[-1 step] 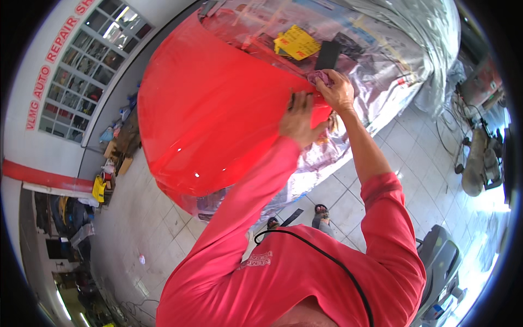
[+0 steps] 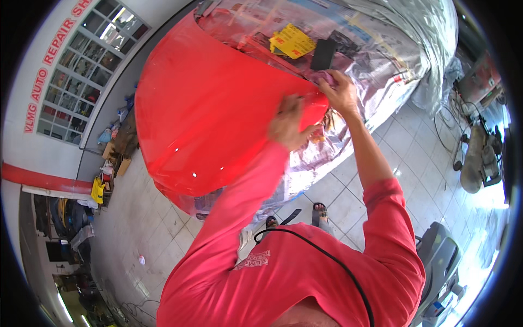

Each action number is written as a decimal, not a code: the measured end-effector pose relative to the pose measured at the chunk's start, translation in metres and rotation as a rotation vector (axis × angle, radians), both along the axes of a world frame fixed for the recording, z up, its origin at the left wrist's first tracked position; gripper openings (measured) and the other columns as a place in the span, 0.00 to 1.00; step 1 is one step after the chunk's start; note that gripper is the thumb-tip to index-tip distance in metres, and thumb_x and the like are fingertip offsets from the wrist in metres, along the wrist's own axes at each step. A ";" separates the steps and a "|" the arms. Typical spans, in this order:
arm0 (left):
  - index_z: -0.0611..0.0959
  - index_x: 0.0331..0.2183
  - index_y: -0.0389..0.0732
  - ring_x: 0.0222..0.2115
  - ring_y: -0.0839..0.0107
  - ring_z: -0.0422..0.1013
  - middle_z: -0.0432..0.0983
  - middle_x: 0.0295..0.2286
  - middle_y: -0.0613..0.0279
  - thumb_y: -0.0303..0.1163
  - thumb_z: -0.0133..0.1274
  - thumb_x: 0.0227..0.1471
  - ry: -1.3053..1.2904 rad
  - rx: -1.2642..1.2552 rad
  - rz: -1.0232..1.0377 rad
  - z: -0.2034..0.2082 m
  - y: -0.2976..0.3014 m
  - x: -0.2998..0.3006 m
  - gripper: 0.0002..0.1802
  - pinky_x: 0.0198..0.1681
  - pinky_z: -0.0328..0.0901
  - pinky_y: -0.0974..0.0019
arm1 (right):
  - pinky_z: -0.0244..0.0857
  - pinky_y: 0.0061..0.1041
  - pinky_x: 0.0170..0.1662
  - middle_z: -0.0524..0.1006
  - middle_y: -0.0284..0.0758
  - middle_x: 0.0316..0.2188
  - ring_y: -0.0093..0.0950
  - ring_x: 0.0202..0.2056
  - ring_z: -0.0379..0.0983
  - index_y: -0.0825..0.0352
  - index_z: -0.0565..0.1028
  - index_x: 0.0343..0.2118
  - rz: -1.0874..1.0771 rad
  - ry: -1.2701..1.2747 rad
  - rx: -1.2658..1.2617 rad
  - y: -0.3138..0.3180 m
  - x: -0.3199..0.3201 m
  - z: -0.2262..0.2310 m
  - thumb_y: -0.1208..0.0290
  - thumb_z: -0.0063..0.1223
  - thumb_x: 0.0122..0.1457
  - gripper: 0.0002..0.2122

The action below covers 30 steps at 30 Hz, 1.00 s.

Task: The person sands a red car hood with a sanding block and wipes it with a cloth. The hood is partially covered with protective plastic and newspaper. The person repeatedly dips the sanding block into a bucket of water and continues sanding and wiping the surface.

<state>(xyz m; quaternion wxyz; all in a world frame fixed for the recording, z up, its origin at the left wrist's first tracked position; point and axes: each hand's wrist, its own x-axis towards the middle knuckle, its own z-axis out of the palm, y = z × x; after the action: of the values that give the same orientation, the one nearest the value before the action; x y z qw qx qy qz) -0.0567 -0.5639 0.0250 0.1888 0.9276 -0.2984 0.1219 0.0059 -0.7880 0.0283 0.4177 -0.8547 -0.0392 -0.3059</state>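
A glossy red car hood (image 2: 207, 103) lies in front of me. My left hand (image 2: 287, 125) is on its right part, near the edge. Motion smears the fingers, and a dark patch shows at their tips, so I cannot make out whether they hold anything. At the hood's far right corner my right hand (image 2: 343, 94) is closed on a crumpled pinkish cloth (image 2: 327, 77). Just beyond the cloth, a black flat block (image 2: 323, 54) and a folded yellow sheet of sandpaper (image 2: 292, 41) rest on the plastic covering.
Clear plastic sheeting (image 2: 376, 92) wraps the car around the hood. On the right stand a grey chair (image 2: 438, 261) and a cylindrical machine (image 2: 473, 163) with hoses. Boxes and a yellow bag (image 2: 98, 189) line the left wall. A black cable (image 2: 327, 252) crosses my shirt.
My left hand has shifted slightly left across the hood. The right hand keeps hold of the cloth at the corner. The whole view has moved a little.
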 end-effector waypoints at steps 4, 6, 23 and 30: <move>0.65 0.68 0.31 0.70 0.40 0.55 0.63 0.66 0.39 0.52 0.63 0.58 -0.069 0.128 0.459 -0.029 0.133 -0.084 0.49 0.75 0.48 0.44 | 0.76 0.29 0.46 0.85 0.41 0.40 0.30 0.43 0.83 0.72 0.82 0.48 0.074 0.298 0.565 -0.107 -0.131 -0.021 0.62 0.64 0.65 0.17; 0.63 0.69 0.29 0.70 0.37 0.54 0.61 0.67 0.36 0.54 0.61 0.60 -0.058 0.104 0.716 -0.053 0.200 -0.128 0.50 0.74 0.50 0.44 | 0.75 0.23 0.38 0.84 0.43 0.45 0.29 0.46 0.84 0.77 0.77 0.52 0.037 0.354 0.916 -0.169 -0.213 -0.073 0.66 0.60 0.69 0.17; 0.62 0.69 0.26 0.72 0.38 0.51 0.58 0.69 0.31 0.70 0.49 0.62 -0.110 0.103 0.185 -0.026 -0.057 0.068 0.57 0.76 0.47 0.47 | 0.58 0.19 0.21 0.80 0.29 0.24 0.15 0.20 0.67 0.71 0.83 0.43 -0.168 0.758 0.894 -0.199 -0.331 -0.125 0.60 0.59 0.67 0.15; 0.62 0.69 0.25 0.72 0.41 0.51 0.57 0.69 0.30 0.72 0.43 0.64 -0.118 0.256 0.292 -0.015 -0.091 0.034 0.58 0.75 0.50 0.48 | 0.57 0.19 0.21 0.83 0.35 0.28 0.16 0.19 0.67 0.75 0.82 0.42 -0.295 0.696 1.084 -0.208 -0.362 -0.143 0.61 0.59 0.68 0.17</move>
<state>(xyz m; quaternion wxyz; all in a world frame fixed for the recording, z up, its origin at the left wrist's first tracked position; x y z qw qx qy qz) -0.0226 -0.6549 0.0095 0.0319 0.9687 -0.1842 0.1632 -0.3564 -0.9957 -0.1150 0.7308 -0.5688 0.3749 -0.0422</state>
